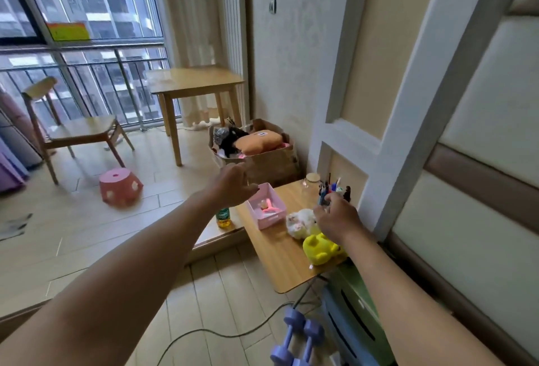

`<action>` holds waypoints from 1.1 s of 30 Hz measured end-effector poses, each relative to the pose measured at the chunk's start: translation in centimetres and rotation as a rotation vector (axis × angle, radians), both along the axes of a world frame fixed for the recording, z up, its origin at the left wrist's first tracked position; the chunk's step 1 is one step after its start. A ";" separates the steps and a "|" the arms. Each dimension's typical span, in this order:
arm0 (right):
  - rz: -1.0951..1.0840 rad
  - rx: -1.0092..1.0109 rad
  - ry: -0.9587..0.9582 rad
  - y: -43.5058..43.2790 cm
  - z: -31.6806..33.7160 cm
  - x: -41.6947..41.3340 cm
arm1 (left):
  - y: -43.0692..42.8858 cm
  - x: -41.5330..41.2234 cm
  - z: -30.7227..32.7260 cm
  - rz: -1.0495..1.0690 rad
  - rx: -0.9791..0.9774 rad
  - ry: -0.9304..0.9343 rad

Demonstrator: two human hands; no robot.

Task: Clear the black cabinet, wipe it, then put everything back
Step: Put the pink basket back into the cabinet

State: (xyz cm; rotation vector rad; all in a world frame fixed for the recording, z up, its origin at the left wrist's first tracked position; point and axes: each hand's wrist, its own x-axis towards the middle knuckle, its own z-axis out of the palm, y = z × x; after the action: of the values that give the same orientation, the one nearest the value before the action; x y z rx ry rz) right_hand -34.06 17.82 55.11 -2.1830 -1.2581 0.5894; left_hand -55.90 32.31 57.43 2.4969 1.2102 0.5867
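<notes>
Loosely open left fingers (249,189) over square pink plastic basket (272,219); right fingers (320,214), grip unclear.

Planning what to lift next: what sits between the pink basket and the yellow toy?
In the head view, a white fluffy bundle lies between the pink basket and the yellow toy, on the wooden top.

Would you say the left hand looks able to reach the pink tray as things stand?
Probably yes: the left hand hovers open right by the pink tray, and nothing stands between them.
</notes>
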 end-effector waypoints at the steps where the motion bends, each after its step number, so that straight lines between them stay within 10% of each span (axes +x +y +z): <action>1: -0.001 -0.006 0.005 1.3 -0.2 -0.6 | 1.1 -0.4 -0.5 0.003 -0.006 -0.001; 16: -0.180 -0.045 0.056 18.4 -3.4 -9.4 | 22.0 -6.3 -4.9 -0.127 -0.062 0.087; 33: -0.417 -0.170 0.294 33.6 -15.9 0.1 | 40.1 4.9 -13.4 -0.213 -0.193 0.315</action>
State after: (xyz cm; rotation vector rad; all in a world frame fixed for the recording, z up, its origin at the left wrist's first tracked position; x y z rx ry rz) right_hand -33.95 51.38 39.20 -2.2994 -0.5960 0.8245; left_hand -50.97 72.39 44.02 2.5667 1.0237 0.0211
